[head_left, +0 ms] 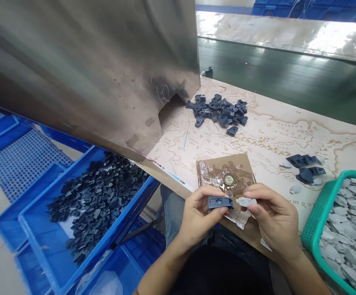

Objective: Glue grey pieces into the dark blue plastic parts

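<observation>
Between thumb and fingers, my left hand grips a dark blue-grey plastic part with a recess in its face. A small white plastic piece is pinched in my right hand, its narrow end pointing at the dark part. The two pieces are close together, with a slight gap between them. Below them on the table lies a wet-looking brown cardboard square with a round greenish disc at its middle.
Several dark parts are heaped on the map-printed table; more lie with white pieces at right. A green basket holds white pieces. A blue crate of dark parts stands left, below a metal panel. Behind runs a green belt.
</observation>
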Motion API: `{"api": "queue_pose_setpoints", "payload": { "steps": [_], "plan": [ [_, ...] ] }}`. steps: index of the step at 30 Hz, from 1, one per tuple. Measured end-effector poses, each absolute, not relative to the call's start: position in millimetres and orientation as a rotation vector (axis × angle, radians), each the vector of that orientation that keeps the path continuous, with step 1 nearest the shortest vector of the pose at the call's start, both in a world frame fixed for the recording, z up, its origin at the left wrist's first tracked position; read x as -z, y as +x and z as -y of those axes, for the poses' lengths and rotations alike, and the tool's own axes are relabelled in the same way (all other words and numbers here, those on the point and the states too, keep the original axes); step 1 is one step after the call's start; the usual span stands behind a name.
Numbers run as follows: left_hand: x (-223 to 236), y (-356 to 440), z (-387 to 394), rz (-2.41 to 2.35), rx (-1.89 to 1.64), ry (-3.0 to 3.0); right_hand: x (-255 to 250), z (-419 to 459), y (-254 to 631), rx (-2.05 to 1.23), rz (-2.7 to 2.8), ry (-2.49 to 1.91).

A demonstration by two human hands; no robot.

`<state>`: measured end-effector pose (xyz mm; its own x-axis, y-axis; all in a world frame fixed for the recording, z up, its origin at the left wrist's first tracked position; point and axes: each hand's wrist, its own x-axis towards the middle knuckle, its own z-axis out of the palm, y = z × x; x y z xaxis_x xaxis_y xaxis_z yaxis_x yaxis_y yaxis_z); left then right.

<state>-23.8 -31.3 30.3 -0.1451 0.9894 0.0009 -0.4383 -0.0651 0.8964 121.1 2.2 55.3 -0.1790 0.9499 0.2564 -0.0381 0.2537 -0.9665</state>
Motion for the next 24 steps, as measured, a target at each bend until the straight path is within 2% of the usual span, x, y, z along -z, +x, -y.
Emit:
{"api": "queue_pose_setpoints", "payload": {
  "steps": [3,13,24],
  "plan": [
    [-31.0,-24.7,32.4,-0.985,-1.564,0.965,-55.2,-2.0,121.4,-1.192,1.425,-0.898],
    [-31.6,-27.4,33.5,-1.005,-1.591,1.063,-58.5,-2.7,122.8,-0.963,1.622,-0.935],
    [-32.3,-29.2,33.3,-1.067,-1.592,1.189,-56.0,-1.9,121.6,-1.004,1.662,-0.925]
  ]
}}
